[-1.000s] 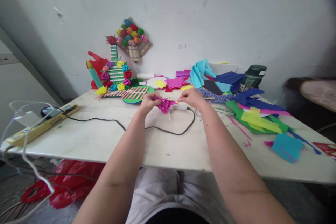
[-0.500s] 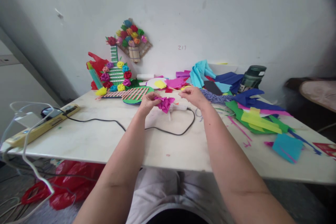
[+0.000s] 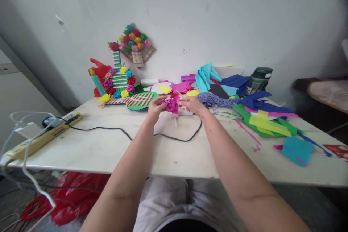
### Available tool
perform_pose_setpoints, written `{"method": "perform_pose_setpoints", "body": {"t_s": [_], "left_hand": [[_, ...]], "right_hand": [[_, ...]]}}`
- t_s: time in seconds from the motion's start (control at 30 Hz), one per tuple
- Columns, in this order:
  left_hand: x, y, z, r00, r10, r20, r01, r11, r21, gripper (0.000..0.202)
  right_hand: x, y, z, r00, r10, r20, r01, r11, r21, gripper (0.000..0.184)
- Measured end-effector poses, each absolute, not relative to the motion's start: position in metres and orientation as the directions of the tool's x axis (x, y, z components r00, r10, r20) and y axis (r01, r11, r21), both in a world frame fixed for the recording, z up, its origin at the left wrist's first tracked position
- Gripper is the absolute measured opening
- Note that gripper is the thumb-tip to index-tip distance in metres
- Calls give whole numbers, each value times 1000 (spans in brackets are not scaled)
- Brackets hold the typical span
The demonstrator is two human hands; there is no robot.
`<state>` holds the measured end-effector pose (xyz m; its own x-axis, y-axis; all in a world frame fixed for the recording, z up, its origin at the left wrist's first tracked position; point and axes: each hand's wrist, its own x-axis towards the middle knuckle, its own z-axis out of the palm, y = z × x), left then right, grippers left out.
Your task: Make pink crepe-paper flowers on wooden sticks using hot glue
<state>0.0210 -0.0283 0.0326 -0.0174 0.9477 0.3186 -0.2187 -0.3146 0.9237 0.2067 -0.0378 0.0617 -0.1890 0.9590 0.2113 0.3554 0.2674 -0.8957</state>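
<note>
My left hand (image 3: 157,108) is closed on the edge of a crumpled magenta paper flower (image 3: 172,105), held up over the middle of the table. My right hand (image 3: 191,104) is pinched at the flower's other side, its fingertips touching or very near the petals. A thin, pale wooden stick (image 3: 178,93) juts up and to the left from between the right fingers. Below the flower lies a white glue gun (image 3: 187,112), partly hidden by the hands, with a black cord running from it.
A yellow power strip (image 3: 45,136) is at the left edge. Behind my hands stand a green guitar-shaped craft (image 3: 119,79) with paper flowers and a striped round piece (image 3: 140,101). Purple yarn (image 3: 217,99), coloured paper (image 3: 269,125) and a dark bottle (image 3: 259,81) fill the right.
My right hand has moved left and slightly down to the magenta flower, closing the gap. The stick now shows in its fingers. My left hand and the flower have shifted slightly right.
</note>
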Motion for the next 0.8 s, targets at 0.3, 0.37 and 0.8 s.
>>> {"method": "perform_pose_setpoints", "body": {"t_s": [0.3, 0.37, 0.8], "left_hand": [[27, -20, 22, -34, 959, 280, -296, -278, 914, 55], [30, -20, 22, -40, 961, 272, -320, -270, 908, 56], [42, -28, 25, 97, 981, 167, -371, -120, 921, 50]], "right_hand": [[202, -35, 56, -163, 970, 178, 248, 215, -945, 10], [201, -34, 54, -160, 970, 180, 258, 218, -941, 14], [208, -25, 50, -39, 961, 273, 233, 275, -933, 27]]}}
